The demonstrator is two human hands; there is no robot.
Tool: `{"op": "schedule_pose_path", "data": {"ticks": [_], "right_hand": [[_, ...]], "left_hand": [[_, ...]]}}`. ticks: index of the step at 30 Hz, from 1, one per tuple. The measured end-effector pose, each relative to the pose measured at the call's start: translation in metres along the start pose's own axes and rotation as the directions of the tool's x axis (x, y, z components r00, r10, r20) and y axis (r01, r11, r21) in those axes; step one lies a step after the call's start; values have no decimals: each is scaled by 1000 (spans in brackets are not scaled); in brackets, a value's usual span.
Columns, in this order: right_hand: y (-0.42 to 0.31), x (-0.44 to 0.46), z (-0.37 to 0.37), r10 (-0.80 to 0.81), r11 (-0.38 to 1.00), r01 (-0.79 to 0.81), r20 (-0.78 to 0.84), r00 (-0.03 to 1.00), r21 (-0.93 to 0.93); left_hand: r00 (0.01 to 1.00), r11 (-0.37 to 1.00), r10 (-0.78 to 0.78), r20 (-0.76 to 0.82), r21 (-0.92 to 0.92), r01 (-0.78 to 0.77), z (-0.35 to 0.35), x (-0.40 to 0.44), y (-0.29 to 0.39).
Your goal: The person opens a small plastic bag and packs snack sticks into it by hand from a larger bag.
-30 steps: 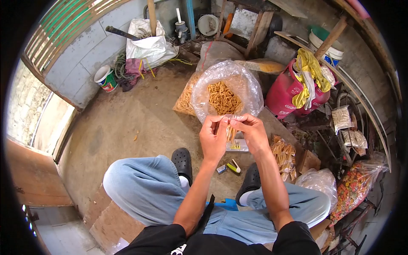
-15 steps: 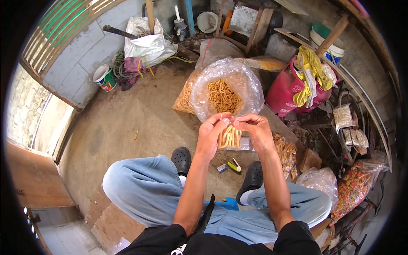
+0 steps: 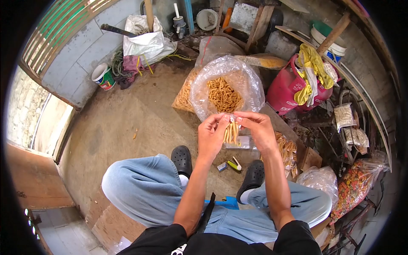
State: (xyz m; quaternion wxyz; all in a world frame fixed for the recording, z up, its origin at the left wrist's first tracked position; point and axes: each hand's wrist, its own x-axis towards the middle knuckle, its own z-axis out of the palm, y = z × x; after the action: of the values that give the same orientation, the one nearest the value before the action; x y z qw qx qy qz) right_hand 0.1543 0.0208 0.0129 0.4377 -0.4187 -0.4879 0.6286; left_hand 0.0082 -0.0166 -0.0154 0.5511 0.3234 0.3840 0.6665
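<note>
Between my hands hangs a small clear plastic bag of stick snacks (image 3: 230, 132), its top pinched on both sides. My left hand (image 3: 212, 132) grips the left of the bag's mouth with thumb and finger. On the other side my right hand (image 3: 257, 129) pinches the right edge. Just beyond stands a large open plastic sack (image 3: 250, 91) with many brown stick snacks (image 3: 224, 95) in it. Below the held bag are clear plastic packets (image 3: 243, 143). A green-handled stapler (image 3: 233, 165) and a small blue-and-white box (image 3: 222, 167) lie on the floor between my feet.
Filled snack packets (image 3: 287, 153) lie right of my right arm. Pink gas cylinders (image 3: 282, 91) draped with a yellow cloth (image 3: 312, 63) stand at the right. A bag of colourful snacks (image 3: 352, 182) leans near my right knee. A bucket (image 3: 103, 76) and a white sack (image 3: 148, 46) are at far left.
The small bag looks narrower at the bottom and has turned slightly, its sticks bunched closer. Both hands stay at its mouth, with fingers slightly shifted. The view has moved a little.
</note>
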Motion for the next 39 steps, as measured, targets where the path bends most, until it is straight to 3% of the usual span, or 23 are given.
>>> {"op": "schedule_pose_path", "data": {"ticks": [6, 8, 11, 14, 16, 23, 25, 26, 28, 34, 38, 39], "right_hand": [[-1, 0, 1, 4, 1000, -6, -63, 998, -20], [1, 1, -1, -4, 1000, 4, -52, 999, -7], [6, 4, -4, 29, 998, -26, -47, 999, 49], [6, 3, 5, -105, 989, 98, -60, 993, -108], [7, 1, 13, -320, 835, 237, -89, 943, -497], [13, 2, 17, -330, 891, 266, -124, 936, -367], [16, 4, 16, -269, 958, 254, -111, 957, -130], [14, 3, 17, -269, 958, 255, -111, 957, -131], [6, 0, 19, -102, 993, 102, 0, 995, 55], [10, 2, 13, 106, 980, -102, -14, 994, 173], [9, -2, 19, -5, 997, 10, -56, 998, 83], [11, -4, 23, -171, 983, 164, -80, 982, -88]], "left_hand": [[1000, 1000, -1, -24, 13, 1, 3, 0, -8], [993, 990, 119, -16, 80, -117, 4, 1, -9], [991, 982, 132, -15, 139, -129, 4, 0, -8], [990, 977, 137, -37, 169, -129, 5, -1, -8], [990, 984, 123, -65, 141, -113, 7, -1, -9], [995, 996, 65, -72, 64, -61, 5, 1, -6], [993, 996, 76, -96, 55, -70, 3, 2, -7], [989, 996, 84, -119, 50, -78, 2, 2, -8], [987, 994, 100, -125, 54, -94, 1, 2, -7], [985, 994, 99, -142, 67, -90, 6, -1, -1], [974, 982, 176, -144, 91, -164, 6, -1, -2], [974, 982, 177, -143, 92, -165, 6, -1, -3]]}}
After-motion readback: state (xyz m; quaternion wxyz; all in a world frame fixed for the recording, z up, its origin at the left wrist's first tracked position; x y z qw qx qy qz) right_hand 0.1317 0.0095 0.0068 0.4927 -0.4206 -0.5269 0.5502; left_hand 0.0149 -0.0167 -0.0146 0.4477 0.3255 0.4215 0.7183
